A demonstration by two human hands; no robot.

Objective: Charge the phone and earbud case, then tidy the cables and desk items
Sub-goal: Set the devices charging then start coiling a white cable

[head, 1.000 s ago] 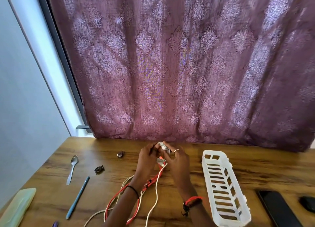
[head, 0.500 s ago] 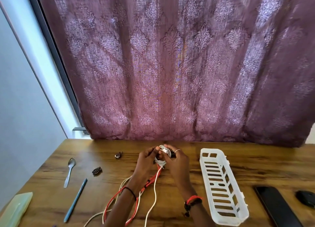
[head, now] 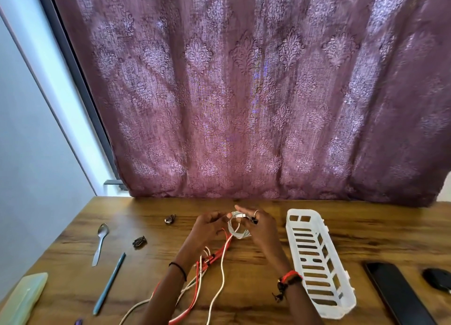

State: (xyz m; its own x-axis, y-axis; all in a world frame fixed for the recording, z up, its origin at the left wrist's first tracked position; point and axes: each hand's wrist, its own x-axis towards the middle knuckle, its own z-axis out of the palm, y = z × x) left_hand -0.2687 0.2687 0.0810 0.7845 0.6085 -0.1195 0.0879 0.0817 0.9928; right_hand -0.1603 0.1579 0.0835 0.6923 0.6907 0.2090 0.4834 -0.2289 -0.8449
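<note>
Both hands meet over the middle of the wooden desk point(head: 256, 288). My right hand point(head: 260, 228) holds a small coil of white cable point(head: 238, 230) with its plug at the top. My left hand point(head: 210, 227) pinches the same white cable beside the coil. The loose white cable point(head: 220, 276) trails toward me, tangled with a red cable point(head: 195, 295). A black phone point(head: 400, 295) lies at the right. A dark rounded earbud case point(head: 436, 280) sits at the right edge.
A white slotted plastic basket point(head: 319, 261) stands just right of my right hand. Left of the hands lie a spoon point(head: 100, 243), a blue pen point(head: 109, 283), two small dark clips point(head: 139, 241), and a pale green case point(head: 22, 300). A purple curtain point(head: 244, 93) hangs behind the desk.
The white coil has grown a little and now hangs lower between my hands. My right hand's fingers have spread over it. The view tilted slightly.
</note>
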